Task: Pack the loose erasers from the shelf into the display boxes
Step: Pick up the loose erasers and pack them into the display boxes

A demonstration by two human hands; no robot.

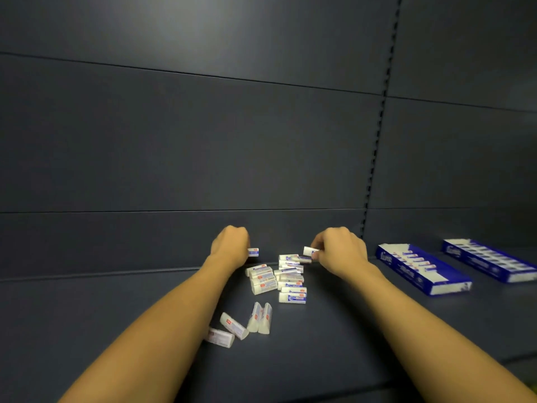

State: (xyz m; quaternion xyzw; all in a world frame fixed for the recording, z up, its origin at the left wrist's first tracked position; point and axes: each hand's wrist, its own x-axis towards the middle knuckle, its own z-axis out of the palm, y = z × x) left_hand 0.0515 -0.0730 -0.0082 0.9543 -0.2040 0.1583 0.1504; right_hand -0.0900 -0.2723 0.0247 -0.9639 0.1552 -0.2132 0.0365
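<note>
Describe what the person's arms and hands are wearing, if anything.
Nothing is worn: the left hand and right hand are bare, ungloved, with no rings, watch or bracelets visible. Both forearms are uncovered to the frame's bottom edge; no sleeve shows.

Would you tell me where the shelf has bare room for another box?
Bare shelf lies left of the left hand, and between the eraser pile and the nearer display box. It is crowded between both hands, around the right hand.

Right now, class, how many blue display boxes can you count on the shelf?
2. Both lie at the right of the shelf: the nearer display box sits beside the right hand, the farther display box beyond it toward the frame edge. More may lie out of frame.
</note>
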